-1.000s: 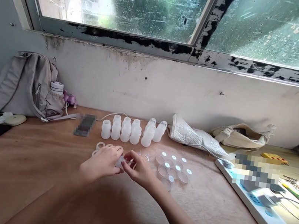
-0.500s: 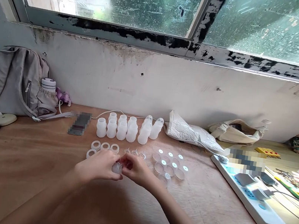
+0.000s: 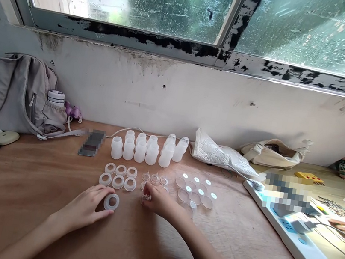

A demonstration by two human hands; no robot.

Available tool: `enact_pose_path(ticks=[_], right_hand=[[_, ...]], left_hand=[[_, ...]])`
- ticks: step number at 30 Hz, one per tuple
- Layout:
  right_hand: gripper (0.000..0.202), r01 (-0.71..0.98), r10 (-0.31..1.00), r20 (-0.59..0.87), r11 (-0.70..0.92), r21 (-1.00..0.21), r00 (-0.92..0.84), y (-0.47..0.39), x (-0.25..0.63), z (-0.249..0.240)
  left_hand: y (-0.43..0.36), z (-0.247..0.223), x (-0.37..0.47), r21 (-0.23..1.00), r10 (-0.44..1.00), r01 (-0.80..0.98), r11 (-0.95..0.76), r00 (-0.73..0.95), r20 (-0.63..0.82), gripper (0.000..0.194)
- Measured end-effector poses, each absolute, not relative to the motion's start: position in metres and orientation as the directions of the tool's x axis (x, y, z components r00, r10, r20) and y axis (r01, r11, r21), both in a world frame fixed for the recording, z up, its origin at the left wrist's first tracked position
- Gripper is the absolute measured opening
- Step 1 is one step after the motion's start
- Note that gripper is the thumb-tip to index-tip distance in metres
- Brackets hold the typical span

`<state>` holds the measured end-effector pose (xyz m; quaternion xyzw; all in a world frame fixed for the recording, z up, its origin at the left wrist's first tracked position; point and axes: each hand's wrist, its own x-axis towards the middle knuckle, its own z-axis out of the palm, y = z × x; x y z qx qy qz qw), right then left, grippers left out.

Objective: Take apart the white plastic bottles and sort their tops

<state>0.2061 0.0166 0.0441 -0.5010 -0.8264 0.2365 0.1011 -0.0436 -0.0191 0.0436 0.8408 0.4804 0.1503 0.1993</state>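
My left hand point(image 3: 91, 204) has its thumb and fingers around a translucent white screw ring point(image 3: 111, 202), low over the front of the table. To its right, my right hand point(image 3: 160, 201) pinches a small clear teat-like piece point(image 3: 145, 198), partly hidden by the fingers. Behind my right hand are several clear teat-like pieces point(image 3: 155, 178), some covered by the hand. More white rings point(image 3: 118, 181) lie in two rows beyond my left hand. Clear round caps with white dots point(image 3: 207, 202) are grouped right of my right hand.
Frosted white bottles point(image 3: 152, 154) stand in rows behind the rings. A pixelated phone point(image 3: 92, 142) and a grey backpack point(image 3: 18, 93) are at the left. A white padded mailer point(image 3: 220, 154) lies by the wall. A power strip point(image 3: 288, 224) with cables runs along the right.
My hands have moved apart. My left hand has gone left and now has a white ring; my right hand has shifted slightly right and nearer the clear pieces.
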Motion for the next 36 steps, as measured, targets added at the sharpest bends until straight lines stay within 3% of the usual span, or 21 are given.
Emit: enact_pose_path(ticks=[4,16,25,36], right_hand=[[0.015,0.797,0.885,-0.078,0.371,-0.476,-0.458,0.018,0.203,0.039],[0.011,0.82,0.904,-0.06,0.354,-0.45,-0.423,0.022,0.201,0.036],[0.011,0.82,0.907,-0.036,0.362,-0.443,-0.42,0.023,0.203,0.031],[0.01,0.797,0.901,0.005,0.387,-0.463,-0.434,0.019,0.202,0.036]], left_hand=[[-0.021,0.025,-0.065,0.408,0.9,0.803,-0.436,0.38,0.214,0.032],[-0.016,0.009,-0.076,0.331,0.931,0.885,-0.328,0.243,0.274,0.034],[-0.013,0.001,-0.078,0.271,0.888,0.885,-0.379,0.265,0.375,0.043],[-0.015,0.021,-0.036,0.261,0.798,0.789,-0.556,0.42,0.433,0.031]])
